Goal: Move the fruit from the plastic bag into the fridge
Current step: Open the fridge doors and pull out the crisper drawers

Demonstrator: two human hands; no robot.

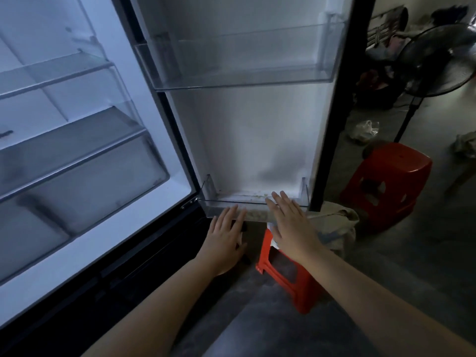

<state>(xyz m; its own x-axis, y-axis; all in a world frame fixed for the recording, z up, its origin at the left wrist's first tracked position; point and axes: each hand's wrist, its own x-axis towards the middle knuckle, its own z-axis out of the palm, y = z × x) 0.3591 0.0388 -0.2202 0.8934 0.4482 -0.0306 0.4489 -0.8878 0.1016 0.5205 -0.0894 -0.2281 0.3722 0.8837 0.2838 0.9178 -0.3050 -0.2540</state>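
Both hands lie flat, fingers straight, gripping nothing: left hand (225, 238) and right hand (291, 228) at the lower door bin (231, 201) of the open fridge (77, 150). A pale bag (337, 228) on the red stool (304, 292) sits at the right hand's 3 o'clock. A crumpled plastic bag (363, 130) lies on the floor at 2 o'clock, well apart, and I cannot tell which holds the fruit.

The tall open fridge (144, 228) is white inside, edged in black along frame and door rim. Its clear plastic door bins (231, 81) look faintly grey. Near the door, the square plastic stool (304, 287) is bright red, as is a second moulded stool (394, 166) further off. The soft cloth bag (342, 220) is beige, the concrete floor (425, 253) mottled dark grey, the round pedestal fan (443, 57) black.
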